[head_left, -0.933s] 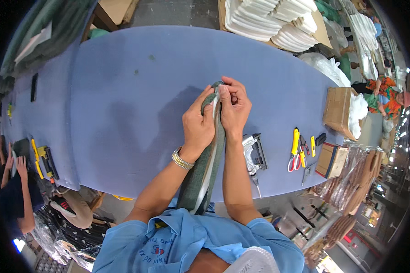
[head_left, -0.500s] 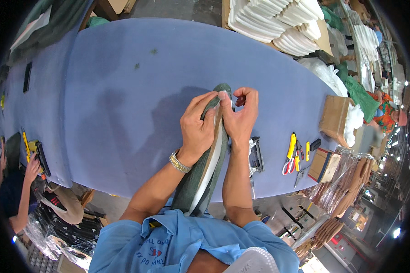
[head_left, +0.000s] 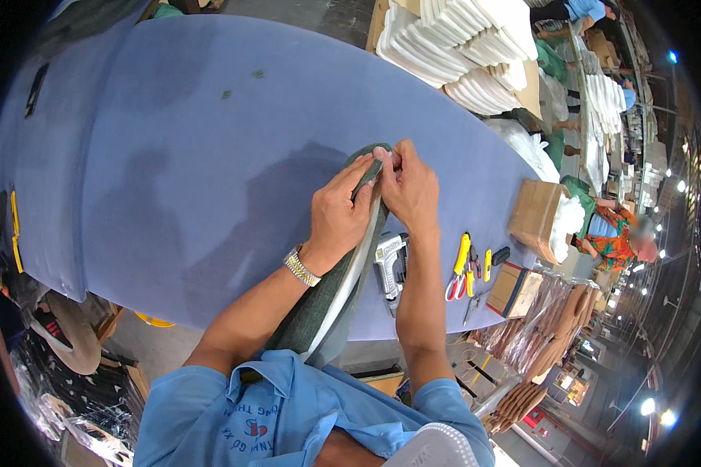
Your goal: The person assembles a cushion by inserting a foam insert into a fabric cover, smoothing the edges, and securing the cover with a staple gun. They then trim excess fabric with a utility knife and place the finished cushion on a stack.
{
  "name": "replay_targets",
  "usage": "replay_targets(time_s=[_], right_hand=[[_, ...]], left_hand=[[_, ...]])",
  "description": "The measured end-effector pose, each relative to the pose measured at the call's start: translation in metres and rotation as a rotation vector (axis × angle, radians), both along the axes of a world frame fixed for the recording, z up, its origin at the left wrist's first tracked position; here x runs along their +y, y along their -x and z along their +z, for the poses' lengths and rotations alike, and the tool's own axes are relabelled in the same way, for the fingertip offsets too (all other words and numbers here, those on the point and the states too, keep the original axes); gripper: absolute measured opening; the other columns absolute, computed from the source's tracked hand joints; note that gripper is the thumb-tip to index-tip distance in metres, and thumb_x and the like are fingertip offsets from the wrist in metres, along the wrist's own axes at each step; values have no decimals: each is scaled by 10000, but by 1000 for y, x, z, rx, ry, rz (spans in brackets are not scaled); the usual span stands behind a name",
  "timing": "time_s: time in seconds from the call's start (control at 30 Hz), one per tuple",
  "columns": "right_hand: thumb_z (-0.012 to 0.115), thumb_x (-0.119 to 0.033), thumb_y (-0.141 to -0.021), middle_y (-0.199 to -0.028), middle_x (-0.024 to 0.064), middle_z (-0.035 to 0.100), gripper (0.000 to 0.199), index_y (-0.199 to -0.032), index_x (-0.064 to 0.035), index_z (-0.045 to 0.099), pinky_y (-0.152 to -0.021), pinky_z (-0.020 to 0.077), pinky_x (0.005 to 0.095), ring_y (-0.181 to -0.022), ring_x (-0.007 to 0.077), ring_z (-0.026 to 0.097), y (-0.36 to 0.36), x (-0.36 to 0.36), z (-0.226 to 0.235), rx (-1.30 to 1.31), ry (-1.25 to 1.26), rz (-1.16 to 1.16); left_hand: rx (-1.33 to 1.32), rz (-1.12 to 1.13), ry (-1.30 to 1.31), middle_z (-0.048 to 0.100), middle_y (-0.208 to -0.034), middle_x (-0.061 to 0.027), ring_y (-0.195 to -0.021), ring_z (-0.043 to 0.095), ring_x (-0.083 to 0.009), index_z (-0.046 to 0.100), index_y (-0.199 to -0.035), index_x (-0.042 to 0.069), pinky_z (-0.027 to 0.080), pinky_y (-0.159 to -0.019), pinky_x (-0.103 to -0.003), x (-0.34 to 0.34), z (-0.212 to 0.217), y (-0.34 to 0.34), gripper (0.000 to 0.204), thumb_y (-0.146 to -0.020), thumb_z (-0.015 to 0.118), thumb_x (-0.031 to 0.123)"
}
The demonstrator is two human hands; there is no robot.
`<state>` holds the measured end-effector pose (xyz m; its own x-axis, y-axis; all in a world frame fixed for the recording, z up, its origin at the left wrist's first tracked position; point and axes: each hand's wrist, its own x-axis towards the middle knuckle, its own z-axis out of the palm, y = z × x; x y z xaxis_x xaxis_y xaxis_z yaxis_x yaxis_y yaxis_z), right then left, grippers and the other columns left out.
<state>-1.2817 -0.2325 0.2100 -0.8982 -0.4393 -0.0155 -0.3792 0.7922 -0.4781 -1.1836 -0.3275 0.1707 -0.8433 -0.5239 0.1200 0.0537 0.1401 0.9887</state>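
Observation:
A long curved panel covered in dark green fabric (head_left: 331, 300) stands on edge between my forearms, running from my chest up onto the blue table (head_left: 171, 163). My left hand (head_left: 339, 210) grips the fabric near the panel's far end, fingers curled over its edge. My right hand (head_left: 409, 183) pinches the green fabric at the very tip, thumb and fingers pressed together beside the left hand. A pale strip shows along the panel's inner edge.
A grey staple gun (head_left: 389, 261) lies just right of the panel. Yellow-handled tools and red scissors (head_left: 463, 268) lie near the table's right edge. Cardboard boxes (head_left: 537, 218) and stacks of white foam pieces (head_left: 459, 47) stand beyond. Other people work at the right and left.
Both hands have kept hold of the panel's tip and shifted slightly along the fabric edge. The view has moved a little; the panel stays in place.

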Motion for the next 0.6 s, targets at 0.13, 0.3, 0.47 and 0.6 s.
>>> replay_targets(time_s=[0.13,0.3,0.47,0.6], right_hand=[[609,-312,-1026,-692,171,614,354,-809,-37,549,-557,458,435,-618,379,609,11,8,-2,30,75,174],[608,-249,-1032,-656,163,537,310,-812,-37,549,-551,422,398,-558,291,466,-18,7,-40,85,445,-184],[626,-255,-1011,-659,139,569,312,-817,-17,566,-566,439,405,-584,217,487,-19,2,-48,88,367,-234],[578,-311,-1040,-887,115,733,345,-1011,-4,732,-683,544,366,-805,226,687,-11,2,-35,-87,358,-212]], left_hand=[[-4,-28,55,681,-1324,-182,-1243,657,-315,683,-1270,-3,533,-1026,-377,-1,-2,-1,320,-960,604,6],[25,-22,-17,690,-1302,-177,-1221,659,-337,690,-1250,-11,524,-1035,-397,1,-4,3,327,-933,610,-3],[62,42,145,691,-1282,-172,-1211,635,-353,696,-1250,17,503,-1049,-440,-4,-11,1,371,-885,634,-10],[70,-13,298,650,-1335,-177,-1261,602,-350,637,-1314,12,468,-1087,-457,7,-26,-3,406,-925,628,128]])
